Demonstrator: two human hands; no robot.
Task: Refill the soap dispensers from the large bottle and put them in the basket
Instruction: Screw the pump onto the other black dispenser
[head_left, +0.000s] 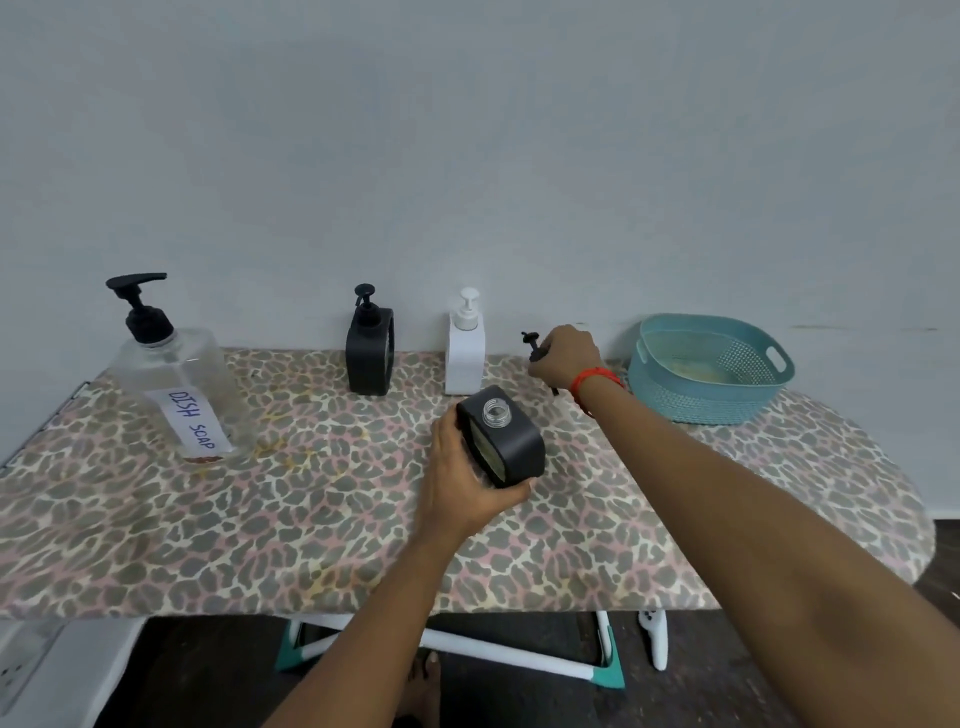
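A leopard-print ironing board (311, 519) stands against a plain grey wall (467, 156), over a dark floor (519, 696). The teal basket (711, 400) sits at the board's rounded end. Just beside the basket, the right hand (563, 356) is clenched round a black pump top (532, 345). Slightly further from the basket, the left hand (462, 478) grasps the uncapped black dispenser (506, 441), which is tilted. The large bottle (182, 395) stands at the end farthest from the basket.
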